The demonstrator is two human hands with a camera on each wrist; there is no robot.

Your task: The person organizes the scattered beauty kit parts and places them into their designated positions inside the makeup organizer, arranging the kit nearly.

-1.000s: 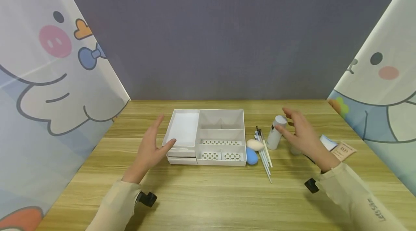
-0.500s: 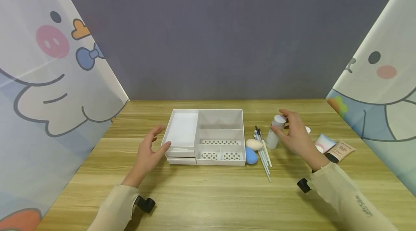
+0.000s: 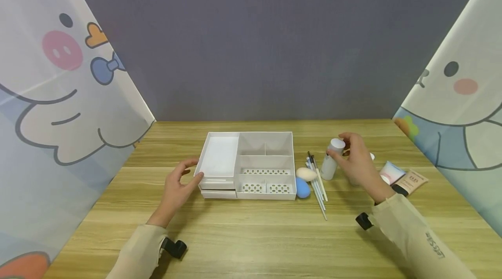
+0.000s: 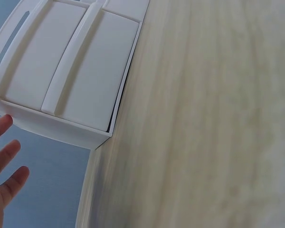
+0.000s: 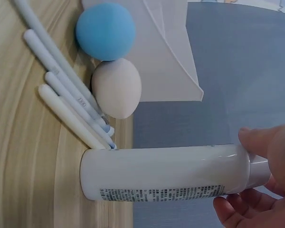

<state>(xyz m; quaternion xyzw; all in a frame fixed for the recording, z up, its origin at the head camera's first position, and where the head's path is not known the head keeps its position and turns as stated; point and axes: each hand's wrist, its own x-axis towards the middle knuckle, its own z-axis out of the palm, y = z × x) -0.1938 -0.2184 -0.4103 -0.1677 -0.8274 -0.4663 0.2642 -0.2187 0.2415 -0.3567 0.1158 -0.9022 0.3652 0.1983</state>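
My right hand (image 3: 361, 165) pinches a white bottle (image 3: 328, 168) near its cap, thumb on one side and fingers on the other. In the right wrist view the bottle (image 5: 166, 172) stands upright on the table, with small print along its side. My left hand (image 3: 174, 192) is at the left side of a white organizer box (image 3: 266, 196), thumb near the front left corner. Its fingers (image 4: 8, 185) are spread and fairly straight beside the drawer fronts (image 4: 97, 71) in the left wrist view. The box has a flat-topped drawer section at left and divided compartments at right.
A cream makeup sponge (image 3: 306, 174) and a blue one (image 3: 303, 188) lie against the box's right side. Several makeup brushes (image 3: 319, 192) lie between them and the bottle. Right of my right hand are a pale tube (image 3: 393, 172) and a beige tube (image 3: 412, 182).
My right hand has moved slightly left and closed its thumb and fingers onto the bottle's top. My left hand has come down a little at the box's left side. The bottle still stands in place.
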